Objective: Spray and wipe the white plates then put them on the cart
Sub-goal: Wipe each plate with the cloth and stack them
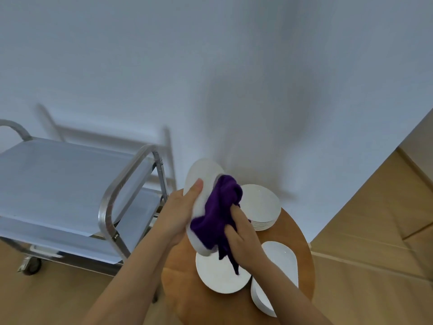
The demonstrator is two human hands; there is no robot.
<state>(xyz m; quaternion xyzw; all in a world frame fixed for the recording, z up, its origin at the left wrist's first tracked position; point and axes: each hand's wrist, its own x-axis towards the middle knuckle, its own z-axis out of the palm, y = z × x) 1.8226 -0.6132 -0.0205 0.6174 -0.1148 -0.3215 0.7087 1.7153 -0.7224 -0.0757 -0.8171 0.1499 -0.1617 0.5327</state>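
- The round wooden table (185, 299) serves as the landmark: it stands low in the middle of the view, against a white wall (210, 66).
- Above the table's left half, the left hand (180, 212) holds a white plate (202, 177) tilted on edge, its thumb lying over the plate's face and the palm behind the rim.
- The right hand (241, 233), just right of that plate and over the table's centre, has its fingers curled round a bunched purple cloth (218, 214).
- The cloth is pressed against the face of the held plate, between the two hands; a loose tail of it hangs down toward the table.
- On the table below the hands lies a single white plate (220, 275), flat.
- At the table's far edge, beyond the right hand, sits a stack of white plates (261, 205).
- On the table's right side, partly hidden by the right forearm, lies another stack of plates (281, 256).
- Left of the table stands a steel cart (110, 207) with two shelves and wheels, on a tan floor (365, 266).
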